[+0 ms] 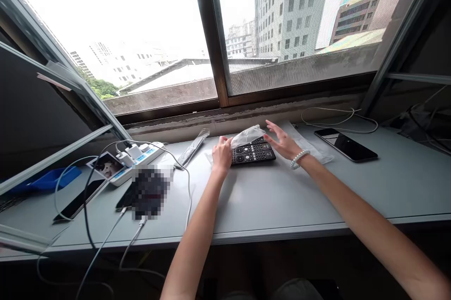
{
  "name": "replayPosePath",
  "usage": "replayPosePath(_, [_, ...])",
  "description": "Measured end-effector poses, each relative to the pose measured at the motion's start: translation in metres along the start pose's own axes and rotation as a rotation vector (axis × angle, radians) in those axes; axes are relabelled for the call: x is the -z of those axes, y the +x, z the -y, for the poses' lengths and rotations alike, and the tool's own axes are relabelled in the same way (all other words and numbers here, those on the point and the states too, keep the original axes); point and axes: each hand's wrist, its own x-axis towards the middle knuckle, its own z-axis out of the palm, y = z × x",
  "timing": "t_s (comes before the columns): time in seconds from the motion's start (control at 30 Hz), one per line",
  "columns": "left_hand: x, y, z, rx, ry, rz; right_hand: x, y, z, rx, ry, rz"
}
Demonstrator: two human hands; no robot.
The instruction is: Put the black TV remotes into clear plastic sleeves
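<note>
Two black remote controls (252, 152) lie side by side at the far middle of a grey bench (317, 196) under a wide window (225, 32), their far ends partly covered by a crumpled clear plastic bag (247, 134). The left hand (222, 154) rests at the left end of the remotes, fingers curled down onto the near edge of the plastic; whether it pinches the bag or only presses it cannot be told. The right hand (283, 141) hovers just to the right of the remotes, palm turned inward and fingers spread wide, holding nothing, with a white bead bracelet (299, 158) at the wrist. More flat clear plastic (310, 147) lies on the bench beneath and beyond that hand. To the right, well apart, a dark smartphone (346, 144) lies face up, with a loop of white cable (338, 119) behind it near the sill. To the left of the remotes, another remote in a plastic sleeve (193, 147) lies slanted toward the window. Further left sits a white power strip (136, 161) with chargers plugged in and cables trailing toward the near edge, beside a small picture card (106, 165), a dark tablet (79, 200) and a blue tray (52, 179).
</note>
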Motion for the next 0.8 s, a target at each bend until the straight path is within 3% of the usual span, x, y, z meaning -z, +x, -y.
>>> replayPosePath(0.13, [-0.002,-0.001,-0.003,-0.190,-0.039,-0.024,0.005,0.001,0.010,-0.023,0.139,-0.061])
replayPosePath(0.23, [-0.004,-0.003,-0.009,-0.288,-0.072,-0.029,0.004,-0.001,0.017,-0.051,0.175,0.017])
replayPosePath(0.43, [-0.003,-0.007,-0.020,-0.348,-0.079,-0.084,0.000,-0.002,0.019,-0.072,0.198,0.174])
replayPosePath(0.53, [-0.001,-0.006,-0.018,-0.227,-0.033,-0.204,0.008,0.003,0.014,-0.137,0.131,0.050])
replayPosePath(0.63, [0.000,-0.002,-0.010,-0.059,-0.024,-0.325,0.026,0.006,0.008,-0.241,-0.053,-0.186])
replayPosePath(0.73, [-0.002,0.001,-0.004,0.043,-0.055,-0.373,0.044,0.007,0.003,-0.363,-0.195,-0.397])
replayPosePath(0.8, [-0.003,0.001,-0.003,0.070,-0.074,-0.368,0.053,0.006,0.000,-0.442,-0.214,-0.440])
